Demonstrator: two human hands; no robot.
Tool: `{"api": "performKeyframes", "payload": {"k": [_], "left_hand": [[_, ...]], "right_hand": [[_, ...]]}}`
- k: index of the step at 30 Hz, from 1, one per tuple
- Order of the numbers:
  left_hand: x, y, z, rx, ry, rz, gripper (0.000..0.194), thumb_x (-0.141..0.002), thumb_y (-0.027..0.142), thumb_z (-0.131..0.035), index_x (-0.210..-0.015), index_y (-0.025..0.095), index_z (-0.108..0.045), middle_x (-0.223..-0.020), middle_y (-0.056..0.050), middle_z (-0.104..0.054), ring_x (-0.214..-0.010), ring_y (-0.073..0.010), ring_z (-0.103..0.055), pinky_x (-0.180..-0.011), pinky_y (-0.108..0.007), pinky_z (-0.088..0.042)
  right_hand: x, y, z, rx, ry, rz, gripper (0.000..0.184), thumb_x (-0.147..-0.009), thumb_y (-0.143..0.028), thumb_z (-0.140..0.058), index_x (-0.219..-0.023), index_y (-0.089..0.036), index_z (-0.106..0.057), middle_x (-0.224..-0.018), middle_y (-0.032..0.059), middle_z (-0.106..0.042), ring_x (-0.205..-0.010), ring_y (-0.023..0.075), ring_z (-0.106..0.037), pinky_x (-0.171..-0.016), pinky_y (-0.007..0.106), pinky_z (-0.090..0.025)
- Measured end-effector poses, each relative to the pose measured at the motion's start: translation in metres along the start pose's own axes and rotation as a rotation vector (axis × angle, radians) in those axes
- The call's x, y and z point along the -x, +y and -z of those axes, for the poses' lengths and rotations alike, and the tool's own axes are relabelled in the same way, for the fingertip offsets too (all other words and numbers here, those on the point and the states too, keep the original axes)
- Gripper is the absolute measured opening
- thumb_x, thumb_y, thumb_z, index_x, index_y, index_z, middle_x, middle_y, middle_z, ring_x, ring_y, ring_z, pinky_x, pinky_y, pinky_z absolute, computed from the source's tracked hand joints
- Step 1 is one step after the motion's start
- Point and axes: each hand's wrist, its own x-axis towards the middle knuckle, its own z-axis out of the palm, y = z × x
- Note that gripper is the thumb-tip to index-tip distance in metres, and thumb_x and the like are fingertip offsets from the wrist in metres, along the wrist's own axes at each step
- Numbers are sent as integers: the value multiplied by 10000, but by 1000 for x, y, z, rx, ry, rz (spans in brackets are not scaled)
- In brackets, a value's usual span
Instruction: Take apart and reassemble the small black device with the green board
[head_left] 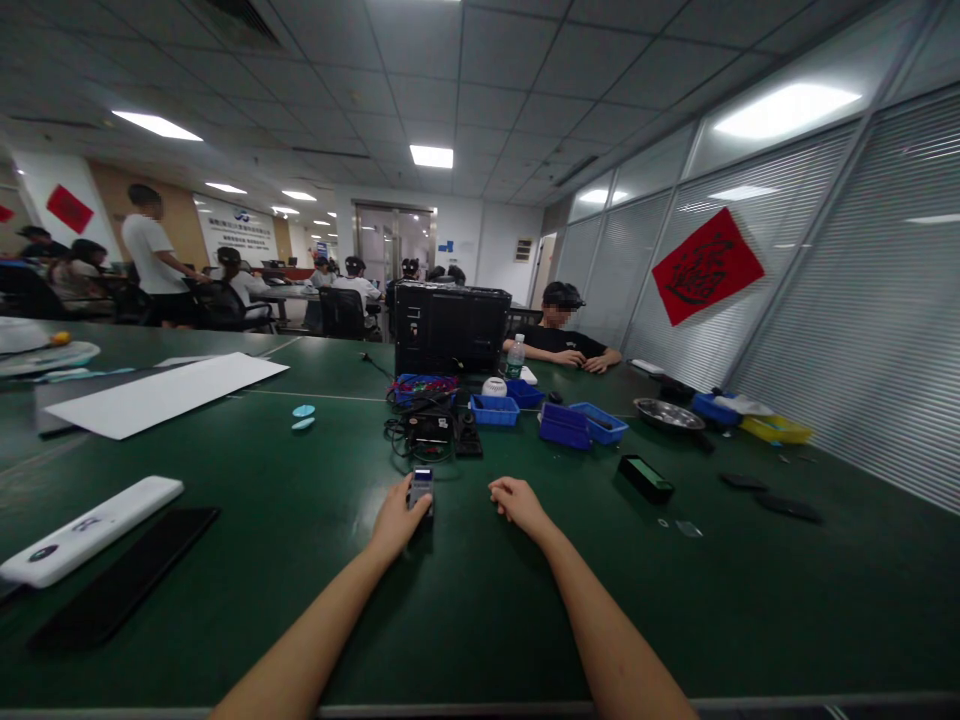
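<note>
My left hand (396, 520) is closed around a small grey handheld device (421, 490) with a little lit screen at its top end. The thumb lies across its front, and the device is held low over the green table (450, 630). To the right of it, my right hand (519, 503) is curled, with its fingers drawn together. Whatever may be between those fingers is too small or hidden to make out. Just beyond the device sits a black box with cables (429, 430).
A black computer case (452, 328) stands at the back, near blue trays (493, 410) and a bottle (515, 357). Right are an open black box (645, 478) and a metal pan (670, 415). Left lies a long white device (94, 530). A person (562, 335) sits across the table.
</note>
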Motion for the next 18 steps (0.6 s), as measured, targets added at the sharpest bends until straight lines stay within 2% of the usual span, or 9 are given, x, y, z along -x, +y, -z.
{"api": "performKeyframes", "payload": {"k": [3,11,15,18], "left_hand": [[3,8,-14,-15,-65,-45,597,-781,415,-435,-1297,129,-343,-1248,-128,-477,-1130,-207,-462,-933,-287,-338],[6,34,-52,-38,-96,-140,549,-804,385,-387,-1277,107,-350,-1236,-136,-476,-1146,-200,-443,-948,-274,-329],[11,40,-61,-25,-142,-289,560,-812,417,-367,-1285,116,-353,-1318,-127,-408,-1202,-198,-390,-994,-285,-296],[15,39,-61,-50,-235,-394,640,-794,466,-396,-1327,124,-303,-1383,-115,-333,-1259,-212,-316,-1043,-325,-236]], "right_hand": [[0,1,0,15,1,3,189,-725,-156,-450,-847,-127,-591,-642,-10,-571,-416,54,-468,-330,146,-329],[1,-1,-1,60,9,36,188,-741,-231,-467,-838,-137,-599,-654,-4,-586,-418,70,-478,-344,164,-326],[3,-5,-1,139,71,53,264,-803,-329,-410,-723,-151,-587,-505,-29,-526,-379,77,-440,-386,179,-338],[4,-10,2,184,143,90,371,-829,-410,-358,-682,-157,-586,-561,9,-577,-510,118,-526,-497,209,-400]]}}
